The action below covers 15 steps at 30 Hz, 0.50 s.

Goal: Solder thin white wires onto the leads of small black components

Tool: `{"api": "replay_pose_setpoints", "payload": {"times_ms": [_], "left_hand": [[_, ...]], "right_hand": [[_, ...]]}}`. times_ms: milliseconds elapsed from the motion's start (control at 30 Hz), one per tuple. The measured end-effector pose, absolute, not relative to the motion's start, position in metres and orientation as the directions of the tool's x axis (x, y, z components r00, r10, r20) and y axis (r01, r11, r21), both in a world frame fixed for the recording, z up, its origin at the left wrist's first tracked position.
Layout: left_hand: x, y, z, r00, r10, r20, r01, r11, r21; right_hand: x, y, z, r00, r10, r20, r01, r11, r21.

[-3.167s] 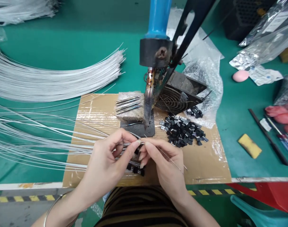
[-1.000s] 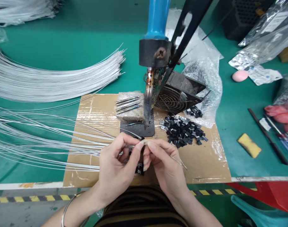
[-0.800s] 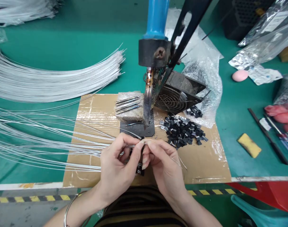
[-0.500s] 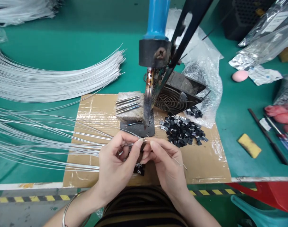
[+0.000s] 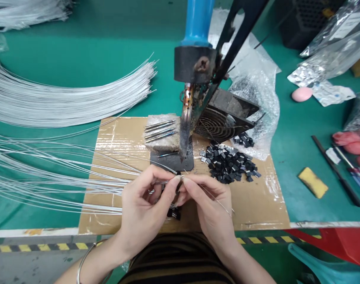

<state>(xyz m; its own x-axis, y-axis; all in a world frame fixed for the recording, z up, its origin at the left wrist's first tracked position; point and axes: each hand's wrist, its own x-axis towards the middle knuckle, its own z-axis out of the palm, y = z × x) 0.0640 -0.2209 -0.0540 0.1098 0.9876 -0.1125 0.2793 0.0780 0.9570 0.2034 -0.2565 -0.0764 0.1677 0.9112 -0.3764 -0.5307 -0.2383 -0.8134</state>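
My left hand (image 5: 152, 205) is closed, its thumb and index finger pinching the end of a thin pale wire (image 5: 159, 163) that comes in from the left. Pressed up against it, my right hand (image 5: 209, 203) pinches at the same spot. A thin silvery strand (image 5: 217, 200) runs from its fingertips across the hand. A small dark piece shows between the fingertips, mostly hidden. Under the hands lie small black connector-like pieces (image 5: 174, 213) at the ends of wires (image 5: 105, 187). Just above the fingertips hangs the tip of a blue-handled soldering iron (image 5: 185, 134) on a black bracket.
Loose small black parts (image 5: 229, 162) are heaped on the cardboard (image 5: 265, 205), beside a dusty fan (image 5: 224, 118). Metal tips (image 5: 160, 130) lie on a wrapped block. A thick wire bundle (image 5: 79, 104) is at left. A yellow sponge (image 5: 312, 182) and black stick (image 5: 336, 169) lie right.
My right thumb and fingers have shifted slightly, closer to my left thumb tip. The strand across my right hand now bows more. The rest looks the same.
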Motion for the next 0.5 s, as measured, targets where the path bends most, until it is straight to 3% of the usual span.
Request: {"api": "replay_pose_setpoints", "payload": {"times_ms": [500], "left_hand": [[0.059,-0.222,-0.052,0.155,0.984,-0.083,0.379,0.018,0.925]], "right_hand": [[0.223,-0.250,-0.071,-0.026,0.906,-0.422,-0.574,-0.359,-0.736]]}}
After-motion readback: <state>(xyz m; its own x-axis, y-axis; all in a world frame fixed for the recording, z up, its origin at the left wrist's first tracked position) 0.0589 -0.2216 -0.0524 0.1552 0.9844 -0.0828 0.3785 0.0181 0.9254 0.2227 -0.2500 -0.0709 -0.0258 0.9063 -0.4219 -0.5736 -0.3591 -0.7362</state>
